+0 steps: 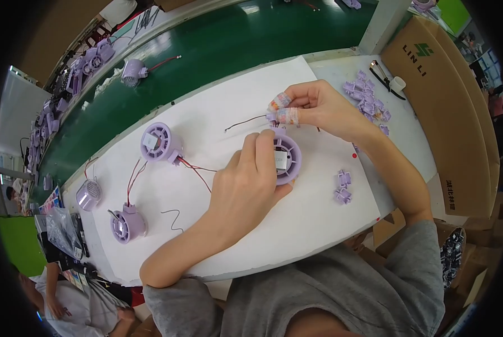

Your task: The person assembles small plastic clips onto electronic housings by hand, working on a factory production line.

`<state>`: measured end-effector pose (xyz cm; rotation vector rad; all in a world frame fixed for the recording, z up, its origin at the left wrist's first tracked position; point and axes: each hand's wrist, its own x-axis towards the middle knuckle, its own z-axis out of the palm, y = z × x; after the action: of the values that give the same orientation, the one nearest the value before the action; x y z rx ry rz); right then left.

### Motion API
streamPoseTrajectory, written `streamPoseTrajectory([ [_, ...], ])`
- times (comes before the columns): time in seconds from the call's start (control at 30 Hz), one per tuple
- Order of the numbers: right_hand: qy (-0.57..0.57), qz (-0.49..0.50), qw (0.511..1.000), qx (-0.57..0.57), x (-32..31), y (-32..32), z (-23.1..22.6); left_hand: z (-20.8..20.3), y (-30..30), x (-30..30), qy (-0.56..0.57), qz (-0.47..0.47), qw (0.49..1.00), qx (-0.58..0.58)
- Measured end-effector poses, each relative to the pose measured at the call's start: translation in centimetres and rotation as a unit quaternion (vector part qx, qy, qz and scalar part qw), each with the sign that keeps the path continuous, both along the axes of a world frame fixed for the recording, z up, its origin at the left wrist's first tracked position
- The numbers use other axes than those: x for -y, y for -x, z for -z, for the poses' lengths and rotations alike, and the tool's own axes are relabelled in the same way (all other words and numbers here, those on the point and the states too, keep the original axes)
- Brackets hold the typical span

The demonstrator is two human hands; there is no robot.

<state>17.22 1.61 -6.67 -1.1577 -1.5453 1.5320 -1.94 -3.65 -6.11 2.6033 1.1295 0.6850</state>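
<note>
My left hand [243, 177] is wrapped round a round purple fan housing [294, 163], whose open, ribbed side shows a white rectangular piece inside. At the top of that housing, my right hand [322, 109] pinches a small purple clip [271, 117] between thumb and forefinger, both bandaged. A thin dark wire [246, 122] runs out leftward from the clip. Left of my hands lies another purple fan housing [175, 139] with red and black wires. A third housing [138, 223] with wires sits nearer the table's lower left, and a smaller grille-faced unit [88, 195] lies beyond it.
Loose purple clips [342, 180] lie on the white sheet [296, 224], and a pile of them [366, 95] lies at the right. Nearby are dark-handled pliers [383, 81]. A cardboard box [437, 123] borders the right. Across the back runs a green belt [218, 50]; another person [77, 303] sits lower left.
</note>
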Motion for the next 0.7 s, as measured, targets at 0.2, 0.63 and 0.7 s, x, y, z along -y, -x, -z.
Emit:
streamPoseTrajectory([
  [0.2,-0.072,0.007,0.997,-0.004,0.0,-0.8,-0.9,1.6,-0.2,-0.5,-0.097,-0.014,0.995,-0.02],
  [0.63,-0.181,0.037,0.975,0.123,1.1,-0.5,-2.0,3.6,-0.6,-1.5,-0.277,-0.011,0.96,-0.045],
  [0.7,-0.141,0.005,0.98,0.137,0.9,-0.9,-2.5,3.6,-0.6,-1.4,-0.282,-0.004,0.958,-0.043],
])
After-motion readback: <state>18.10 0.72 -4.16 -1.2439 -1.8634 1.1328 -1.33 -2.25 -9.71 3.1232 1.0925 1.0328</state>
